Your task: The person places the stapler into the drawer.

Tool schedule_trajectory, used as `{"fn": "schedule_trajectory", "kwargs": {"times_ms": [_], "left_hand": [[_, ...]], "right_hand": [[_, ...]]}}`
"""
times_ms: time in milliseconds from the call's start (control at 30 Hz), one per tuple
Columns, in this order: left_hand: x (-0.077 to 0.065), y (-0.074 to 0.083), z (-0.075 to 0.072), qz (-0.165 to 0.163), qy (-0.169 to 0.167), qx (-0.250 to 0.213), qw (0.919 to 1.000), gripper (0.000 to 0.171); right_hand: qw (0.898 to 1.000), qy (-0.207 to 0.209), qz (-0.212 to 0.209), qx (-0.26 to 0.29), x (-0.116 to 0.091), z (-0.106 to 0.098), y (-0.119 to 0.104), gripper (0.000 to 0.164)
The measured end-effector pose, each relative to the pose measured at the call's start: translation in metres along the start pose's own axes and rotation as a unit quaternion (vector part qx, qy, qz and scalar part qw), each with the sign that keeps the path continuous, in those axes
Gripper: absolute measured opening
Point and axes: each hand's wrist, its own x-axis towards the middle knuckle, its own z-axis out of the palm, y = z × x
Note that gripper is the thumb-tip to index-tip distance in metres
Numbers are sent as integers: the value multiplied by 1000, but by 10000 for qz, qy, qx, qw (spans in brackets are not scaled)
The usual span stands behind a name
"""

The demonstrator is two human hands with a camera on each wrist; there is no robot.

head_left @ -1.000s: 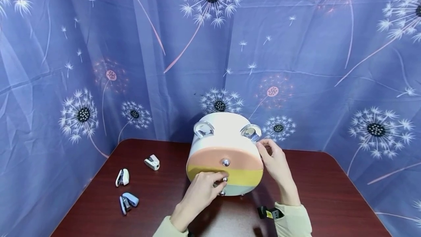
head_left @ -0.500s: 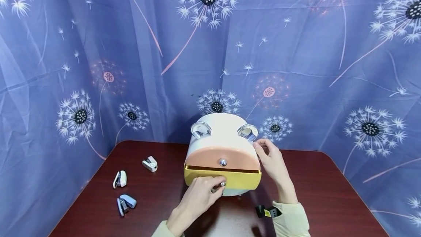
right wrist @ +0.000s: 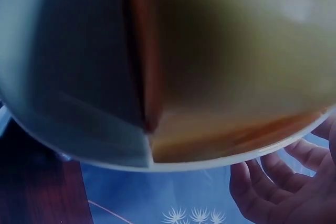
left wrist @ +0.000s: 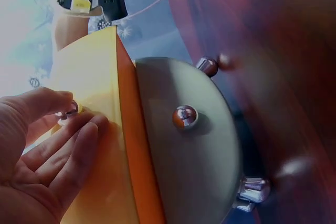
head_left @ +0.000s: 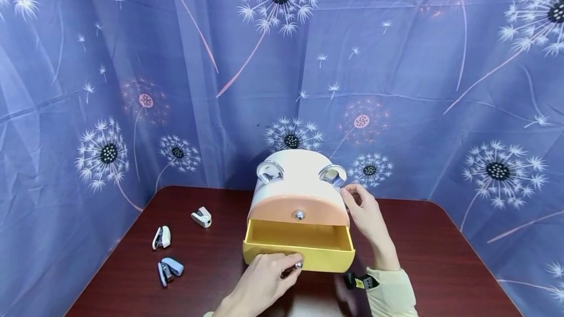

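A rounded white drawer box [head_left: 299,172] with two round silver ears stands mid-table in the head view. Its yellow drawer [head_left: 328,260] is pulled well out, and the part of its inside that shows holds nothing. My left hand [head_left: 264,280] pinches the silver knob [head_left: 298,264] on that drawer between thumb and forefinger. Above it, the peach drawer [head_left: 276,209] is closed; below, the grey-green drawer [left wrist: 194,156] is closed in the left wrist view. My right hand [head_left: 365,216] touches the box's right side with lightly bent fingers [right wrist: 281,171].
On the left of the dark red table [head_left: 432,248] lie a white stapler [head_left: 201,217], a second white stapler [head_left: 161,237] and a blue stapler [head_left: 170,270]. Behind the table hangs a blue dandelion-print curtain [head_left: 246,126].
The yellow drawer has slid out from closed toward the person, drawn by the left hand on its knob. My right hand has stayed at the box's side.
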Motion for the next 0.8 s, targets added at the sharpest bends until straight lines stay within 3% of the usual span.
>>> {"fn": "schedule_trajectory", "kwargs": {"times_ms": [533,800], "left_hand": [[-14,13,-9,412,-53,20,9991,18],[-19,19,-12,591,2,130,9982,28]], "right_hand": [[9998,-176,-55,-113,1,-2,3,31],[9996,-234,-180,-22,0,-4,-5,26]]}}
